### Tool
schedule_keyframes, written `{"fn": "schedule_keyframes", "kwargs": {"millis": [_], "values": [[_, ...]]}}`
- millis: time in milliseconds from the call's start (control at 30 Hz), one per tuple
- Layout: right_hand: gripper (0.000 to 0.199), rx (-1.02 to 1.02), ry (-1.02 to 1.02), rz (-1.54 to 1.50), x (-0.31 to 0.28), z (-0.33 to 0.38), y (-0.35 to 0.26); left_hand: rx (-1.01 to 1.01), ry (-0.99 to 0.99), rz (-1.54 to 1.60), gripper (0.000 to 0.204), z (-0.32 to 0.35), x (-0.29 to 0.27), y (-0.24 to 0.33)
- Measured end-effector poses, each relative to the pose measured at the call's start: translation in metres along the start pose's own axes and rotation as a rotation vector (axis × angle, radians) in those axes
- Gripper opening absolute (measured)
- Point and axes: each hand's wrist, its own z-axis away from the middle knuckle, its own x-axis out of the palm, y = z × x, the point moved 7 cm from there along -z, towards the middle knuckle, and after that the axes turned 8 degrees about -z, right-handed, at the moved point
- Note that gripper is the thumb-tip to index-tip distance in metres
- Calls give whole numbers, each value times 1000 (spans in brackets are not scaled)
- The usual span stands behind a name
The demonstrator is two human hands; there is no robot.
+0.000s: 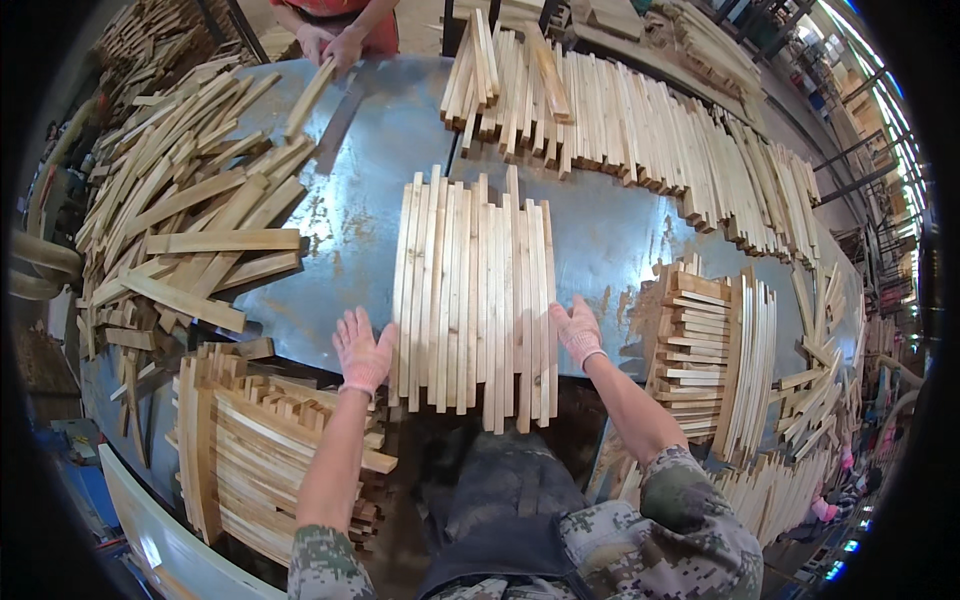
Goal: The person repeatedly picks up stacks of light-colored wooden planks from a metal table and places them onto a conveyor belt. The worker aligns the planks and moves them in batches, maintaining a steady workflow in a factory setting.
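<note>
A row of pale wooden strips [470, 290] lies side by side in front of me, their ends uneven and the near ends jutting past the edge of the metal table [350, 230]. My left hand [364, 350], in a pinkish knit glove, is at the row's left side with its fingers spread. On the opposite side my right hand [577, 330], gloved alike, has its fingers stretched out near the outermost strip. Neither hand grips anything; whether the fingertips touch the row, I cannot tell.
Loose strips [215, 215] lie in a jumbled heap on the left. A long row of strips [640, 130] lines the far right. Stacked strips stand at the near left [265, 470] and right [700, 360]. Across the table, another person's hands [335, 45] hold a strip [308, 98].
</note>
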Motion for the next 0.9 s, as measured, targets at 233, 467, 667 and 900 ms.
{"fn": "schedule_keyframes", "kwargs": {"millis": [233,467,667,900], "values": [[70,66,-220,-1,23,-29,-40,-56,-120,42,93,-65,71,45],[63,-58,11,53,34,-48,-14,-248,-309,1043,72,-51,53,51],[62,52,-139,-205,25,-57,-9,-208,-374,1153,79,-29,82,69],[59,-10,-261,-474,2,-33,12,-253,-241,1278,82,58,95,83]]}}
